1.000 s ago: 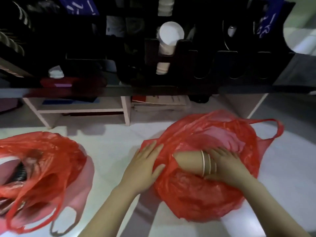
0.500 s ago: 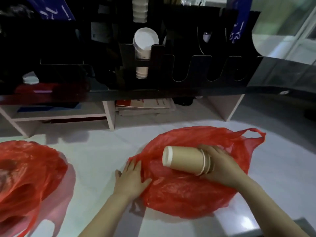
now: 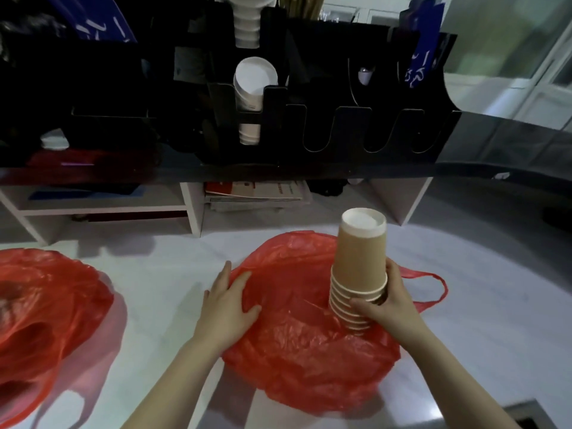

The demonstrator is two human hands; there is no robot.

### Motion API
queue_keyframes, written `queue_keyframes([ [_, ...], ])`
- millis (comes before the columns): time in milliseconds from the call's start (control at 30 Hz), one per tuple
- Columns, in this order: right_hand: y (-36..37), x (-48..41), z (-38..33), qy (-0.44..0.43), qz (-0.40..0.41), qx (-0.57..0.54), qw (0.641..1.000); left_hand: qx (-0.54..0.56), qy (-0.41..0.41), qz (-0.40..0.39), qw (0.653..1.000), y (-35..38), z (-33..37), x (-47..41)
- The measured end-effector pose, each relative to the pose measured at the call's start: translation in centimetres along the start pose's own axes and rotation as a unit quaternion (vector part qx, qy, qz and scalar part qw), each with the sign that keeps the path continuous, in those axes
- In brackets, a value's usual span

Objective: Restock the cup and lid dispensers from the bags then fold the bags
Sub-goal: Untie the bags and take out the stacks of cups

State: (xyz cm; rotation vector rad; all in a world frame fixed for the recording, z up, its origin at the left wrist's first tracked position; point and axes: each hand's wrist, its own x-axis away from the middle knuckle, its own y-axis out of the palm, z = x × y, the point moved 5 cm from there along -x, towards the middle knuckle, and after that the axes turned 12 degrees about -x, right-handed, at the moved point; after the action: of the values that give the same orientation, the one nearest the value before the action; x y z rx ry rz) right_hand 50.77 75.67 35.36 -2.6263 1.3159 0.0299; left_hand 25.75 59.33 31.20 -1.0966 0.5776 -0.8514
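Observation:
A stack of brown paper cups [image 3: 360,261] stands bottom-up, held above a flattened red plastic bag [image 3: 303,345] on the white counter. My right hand [image 3: 388,305] grips the stack at its rims. Spread flat, my left hand [image 3: 227,301] presses on the bag's left edge. A second red bag [image 3: 46,308], still bulging, lies at the far left. The black cup and lid dispenser [image 3: 334,128] stands on the raised shelf behind; one slot holds white cups [image 3: 252,88], and the slots to its right look empty.
A dark raised shelf [image 3: 278,173] runs across the view above the counter, carried on white supports [image 3: 193,209]. Papers [image 3: 257,193] lie under it. More white cups [image 3: 246,23] are stacked at the top. A blue bag [image 3: 422,41] hangs at the upper right.
My right hand has pulled the cup stack out of the bag and turned it from lying sideways to upright. The bag has gone flatter under my left hand.

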Motion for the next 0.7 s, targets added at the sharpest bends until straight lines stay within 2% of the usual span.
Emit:
queue_keyframes([
  [233,-0.4,-0.1,-2.1,-0.044,0.027,-0.031,0.998,0.013,0.047,0.065,0.997,-1.3,2.2,0.3],
  [400,-0.8,0.5,-1.4,-0.042,0.047,-0.018,0.998,-0.018,0.044,0.069,0.996,-1.4,2.7,0.5],
  [567,-1.3,1.0,-0.6,-0.002,0.035,0.008,0.999,-0.043,0.052,0.098,0.993,-2.6,3.5,0.6],
  [700,-2.0,0.6,-1.4,-0.006,0.087,-0.036,0.996,-0.018,0.086,0.115,0.99,-4.1,4.7,0.3],
])
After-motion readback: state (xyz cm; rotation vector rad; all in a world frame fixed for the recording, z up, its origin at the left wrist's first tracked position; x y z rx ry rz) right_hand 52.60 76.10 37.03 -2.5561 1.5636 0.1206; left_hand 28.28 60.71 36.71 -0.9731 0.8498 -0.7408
